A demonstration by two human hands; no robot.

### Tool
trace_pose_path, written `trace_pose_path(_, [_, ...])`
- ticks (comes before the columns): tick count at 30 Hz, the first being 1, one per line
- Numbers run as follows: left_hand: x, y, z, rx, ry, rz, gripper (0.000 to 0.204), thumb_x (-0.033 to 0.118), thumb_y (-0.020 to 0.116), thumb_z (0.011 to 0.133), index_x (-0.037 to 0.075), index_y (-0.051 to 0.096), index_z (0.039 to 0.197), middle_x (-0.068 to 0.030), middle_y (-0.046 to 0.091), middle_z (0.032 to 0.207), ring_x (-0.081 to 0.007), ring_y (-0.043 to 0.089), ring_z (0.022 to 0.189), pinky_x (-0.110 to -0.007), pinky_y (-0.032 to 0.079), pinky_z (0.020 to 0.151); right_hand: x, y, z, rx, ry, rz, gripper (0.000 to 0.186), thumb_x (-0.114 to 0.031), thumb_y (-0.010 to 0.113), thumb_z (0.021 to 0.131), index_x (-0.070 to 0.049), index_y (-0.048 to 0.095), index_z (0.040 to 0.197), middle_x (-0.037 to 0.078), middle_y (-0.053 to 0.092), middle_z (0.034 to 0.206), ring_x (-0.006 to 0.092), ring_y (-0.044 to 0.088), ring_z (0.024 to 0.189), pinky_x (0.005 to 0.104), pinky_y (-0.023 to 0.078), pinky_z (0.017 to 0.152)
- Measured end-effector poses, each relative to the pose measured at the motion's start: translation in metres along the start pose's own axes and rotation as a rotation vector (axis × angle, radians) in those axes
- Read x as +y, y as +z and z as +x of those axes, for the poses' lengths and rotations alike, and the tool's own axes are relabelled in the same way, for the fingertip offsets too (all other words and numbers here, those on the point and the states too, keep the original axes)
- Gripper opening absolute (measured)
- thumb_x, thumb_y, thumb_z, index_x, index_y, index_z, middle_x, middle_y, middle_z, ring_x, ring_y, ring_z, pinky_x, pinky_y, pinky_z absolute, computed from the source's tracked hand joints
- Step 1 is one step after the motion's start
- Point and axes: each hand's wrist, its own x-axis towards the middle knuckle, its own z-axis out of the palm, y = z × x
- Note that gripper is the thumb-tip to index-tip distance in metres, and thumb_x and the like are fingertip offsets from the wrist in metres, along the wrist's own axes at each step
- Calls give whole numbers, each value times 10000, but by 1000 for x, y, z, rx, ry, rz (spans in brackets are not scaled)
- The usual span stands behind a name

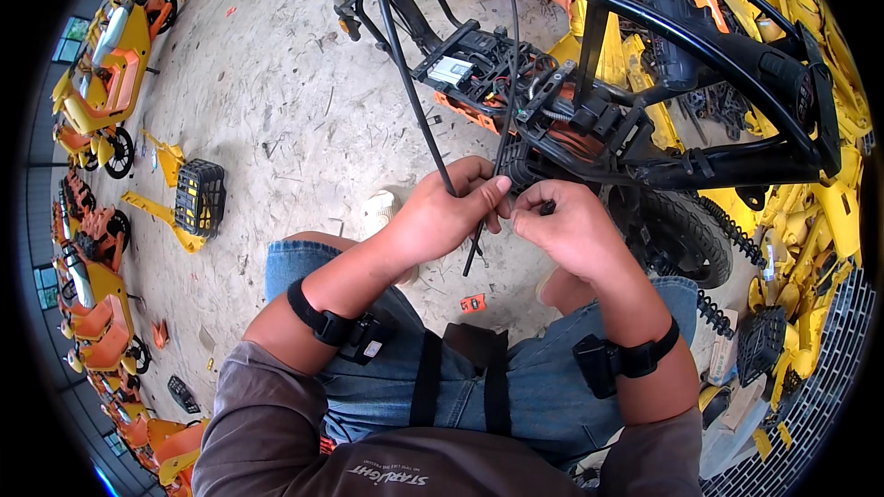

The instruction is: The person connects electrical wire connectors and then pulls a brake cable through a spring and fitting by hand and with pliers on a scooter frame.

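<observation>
My left hand point(458, 207) is closed around a long black cable point(410, 83) that runs down from the upper edge of the view. A thinner black cable point(512, 64) passes by its fingertips, and a loose black end point(473, 256) hangs below them. My right hand point(564, 225) is close beside it with fingers pinched; a small dark piece point(547, 208) shows at them, too small to name. Just beyond both hands stands a stripped electric bike frame point(599, 143), black, with exposed wiring and a silver box point(451, 70).
A black tyre point(677, 235) and coil spring point(732, 230) are at my right, before a heap of yellow panels point(815, 248). Yellow and orange bikes point(115, 64) line the left. A black basket point(200, 198) and an orange piece point(472, 303) lie on the concrete floor point(276, 120).
</observation>
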Motion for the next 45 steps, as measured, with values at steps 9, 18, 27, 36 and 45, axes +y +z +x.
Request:
trace_pose_path(9, [3,3,-2,-9,-19,28,265,248,553,1021,-11,565,1073,-57,664,896,-98,615,744,-248,465,674,-2,0,-1,5,18,-25,213,-127,686,757,42,679,885,57,659,779,110,589,733,284,485,668])
trace_pose_path(18, [-2,4,0,-16,-7,10,262,230,551,1022,-26,560,1079,-62,659,885,-106,611,750,-257,480,695,2,-1,1,-14,-13,-60,213,-124,684,734,44,676,865,43,645,747,104,576,702,281,476,643])
trace_pose_path(27, [-5,4,2,1,64,21,269,268,569,1009,1,573,1042,-37,684,839,-70,619,703,-239,446,545,1,-3,0,-8,-13,4,197,-116,681,741,40,672,861,42,639,768,105,574,728,272,470,664])
trace_pose_path(36, [-1,5,-1,-16,17,24,259,237,558,1018,-17,569,1069,-48,661,861,-93,616,737,-254,474,651,1,-2,1,-26,9,-42,199,-115,675,742,44,672,861,50,643,766,108,576,722,275,470,654])
trace_pose_path(45, [-3,5,1,-26,13,22,255,224,550,1024,-28,567,1061,-54,648,863,-103,612,744,-264,488,699,0,-3,1,-31,7,-56,199,-111,679,743,46,673,867,59,651,764,109,582,722,280,478,656])
